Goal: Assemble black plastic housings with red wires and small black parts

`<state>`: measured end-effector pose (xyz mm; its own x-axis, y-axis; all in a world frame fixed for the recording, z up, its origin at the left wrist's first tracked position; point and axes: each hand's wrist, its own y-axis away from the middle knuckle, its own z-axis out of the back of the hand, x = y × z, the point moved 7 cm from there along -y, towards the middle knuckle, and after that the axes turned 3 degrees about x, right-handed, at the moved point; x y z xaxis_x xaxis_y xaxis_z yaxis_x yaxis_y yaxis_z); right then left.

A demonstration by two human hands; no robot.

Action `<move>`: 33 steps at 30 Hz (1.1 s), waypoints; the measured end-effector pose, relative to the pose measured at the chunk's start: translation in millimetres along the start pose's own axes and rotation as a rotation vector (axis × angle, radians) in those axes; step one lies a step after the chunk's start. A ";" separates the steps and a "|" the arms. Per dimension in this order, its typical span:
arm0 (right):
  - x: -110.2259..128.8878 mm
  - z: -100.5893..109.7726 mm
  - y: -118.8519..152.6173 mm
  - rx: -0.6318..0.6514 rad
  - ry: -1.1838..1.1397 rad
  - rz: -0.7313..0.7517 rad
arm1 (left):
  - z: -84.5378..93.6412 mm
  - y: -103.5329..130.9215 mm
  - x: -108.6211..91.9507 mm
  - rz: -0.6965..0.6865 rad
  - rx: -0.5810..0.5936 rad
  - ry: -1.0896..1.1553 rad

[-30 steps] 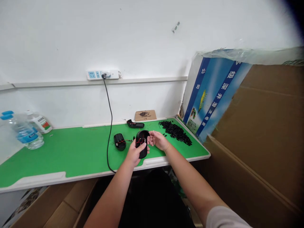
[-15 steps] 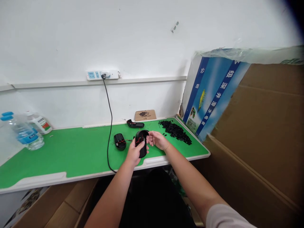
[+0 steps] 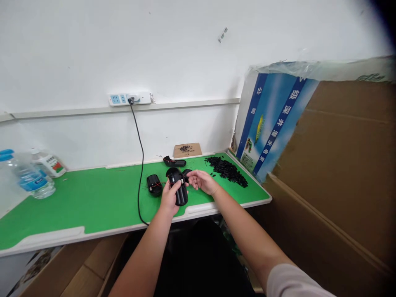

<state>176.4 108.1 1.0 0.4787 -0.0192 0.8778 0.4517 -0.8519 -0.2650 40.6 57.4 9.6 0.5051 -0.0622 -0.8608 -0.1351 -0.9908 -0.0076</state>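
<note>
My left hand (image 3: 170, 199) is closed round a black plastic casing (image 3: 182, 195) with thin red wires at its upper end, the thumb lying across its front. To the right of it, the fingertips of my right hand (image 3: 202, 181) are bent against a small rounded black part (image 3: 186, 173), mostly hidden by the casing and fingers. Left of my hands, another black casing (image 3: 154, 185) with red wires lies on the green tabletop (image 3: 102, 198). Behind them rests a black handle-shaped shell (image 3: 175, 161) with wires.
A pile of small black pieces (image 3: 227, 170) lies at the right. Tiny dark bits rest on a cardboard piece (image 3: 198, 150) by the wall. A black cable (image 3: 141, 165) runs from the power strip (image 3: 130, 99) across the table. Bottles (image 3: 35, 181) stand left; large cardboard (image 3: 334, 165) borders the right.
My left hand has turned the casing, so another side faces me. The rounded part by my right fingertips now shows apart from its upper end. The whole view has shifted slightly.
</note>
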 end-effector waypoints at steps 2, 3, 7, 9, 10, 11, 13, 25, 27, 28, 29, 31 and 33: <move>0.9 -0.2 1.0 -0.010 0.003 -0.009 | 1.7 -0.2 -0.3 0.001 -0.017 -0.009; 1.3 -0.4 1.6 -0.013 0.004 -0.012 | 2.6 -0.2 -0.3 0.004 -0.024 -0.009; 2.3 -1.7 3.5 -0.013 0.011 -0.013 | 4.4 -0.6 -0.6 0.004 -0.014 -0.011; 2.4 -1.6 3.7 -0.013 0.015 -0.016 | 4.7 -0.4 0.0 0.017 -0.007 -0.016; 2.4 -1.2 3.5 -0.013 0.016 -0.019 | 4.8 -0.1 0.1 0.023 -0.007 -0.018; 2.7 -0.8 3.2 -0.014 0.018 -0.021 | 4.9 0.2 0.2 0.030 -0.008 -0.019; 3.3 -0.4 2.7 -0.008 0.031 -0.025 | 5.2 0.8 0.2 0.040 -0.014 -0.017; 3.6 -57.2 49.2 -0.300 0.692 0.359 | 7.4 -3.8 4.8 -0.097 -0.095 0.065; 1.2 -56.8 51.3 -0.345 0.663 0.375 | 3.5 -2.0 6.5 -0.071 -0.065 0.092; 0.2 -54.7 50.8 -0.353 0.636 0.377 | 1.2 -0.9 7.3 -0.051 -0.040 0.116; -0.8 -51.7 49.8 -0.357 0.604 0.377 | -1.1 0.3 8.2 -0.029 -0.011 0.140; -2.6 -45.1 48.0 -0.360 0.544 0.378 | -3.6 2.5 9.1 0.003 0.028 0.173; -4.1 -40.3 47.5 -0.363 0.505 0.383 | -4.1 3.8 9.5 0.016 0.044 0.180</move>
<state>165.6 46.6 0.9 0.1081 -0.5152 0.8502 0.0024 -0.8551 -0.5185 48.4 52.6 3.5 0.6462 -0.1022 -0.7563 -0.1798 -0.9835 -0.0207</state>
